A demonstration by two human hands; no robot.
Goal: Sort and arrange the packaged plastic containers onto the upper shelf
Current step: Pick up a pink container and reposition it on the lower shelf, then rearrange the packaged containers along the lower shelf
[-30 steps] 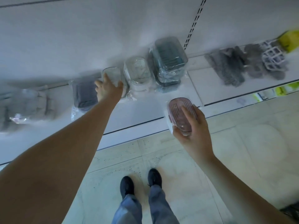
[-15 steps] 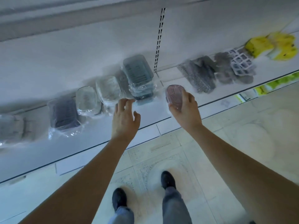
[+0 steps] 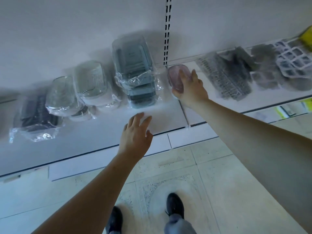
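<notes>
Pink container (image 3: 177, 76) sits in the right hand (image 3: 190, 90), fingers curled around it, long axis pointing far, just right of the wrapped grey stack (image 3: 135, 73) on the shelf (image 3: 104, 130). Left hand (image 3: 135, 134) hovers nearer, fingers spread, empty.

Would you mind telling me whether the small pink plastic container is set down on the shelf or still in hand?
In hand: the right hand grips the small pink plastic container.
</notes>
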